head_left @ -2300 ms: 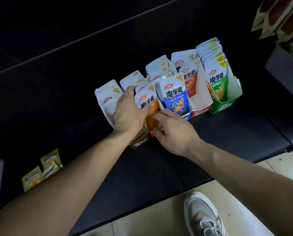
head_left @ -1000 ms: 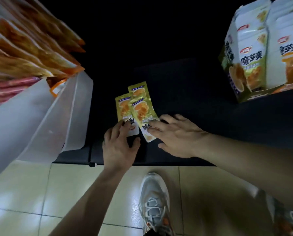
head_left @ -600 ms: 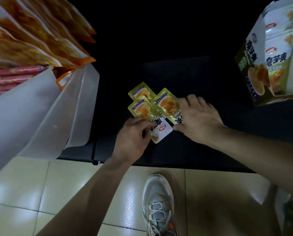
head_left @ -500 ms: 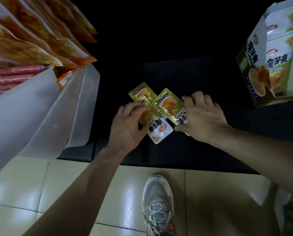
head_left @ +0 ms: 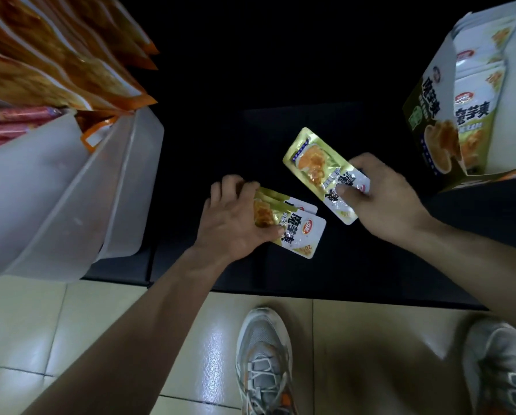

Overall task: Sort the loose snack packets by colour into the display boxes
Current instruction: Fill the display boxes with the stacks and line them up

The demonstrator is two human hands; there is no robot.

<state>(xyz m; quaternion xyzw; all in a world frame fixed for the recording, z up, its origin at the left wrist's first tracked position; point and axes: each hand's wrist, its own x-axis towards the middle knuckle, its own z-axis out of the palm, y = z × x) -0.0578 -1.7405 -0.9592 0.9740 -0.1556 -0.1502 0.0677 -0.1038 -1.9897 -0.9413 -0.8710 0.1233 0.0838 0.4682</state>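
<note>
On the dark shelf (head_left: 355, 265), the left hand (head_left: 235, 223) holds two yellow packets (head_left: 292, 226) tight. The right hand (head_left: 382, 199) pinches one yellow packet (head_left: 316, 166), lifted up. The yellow display box (head_left: 439, 121) stands far right.

Glossy, foil-like yellow packets (head_left: 319, 166) catch the light on a matt black shelf (head_left: 340, 265). Beside them are a frosted, smooth plastic bin (head_left: 56, 190), a printed cardboard box (head_left: 427, 130), shiny floor tiles (head_left: 100, 324) and mesh shoes (head_left: 262, 354).
</note>
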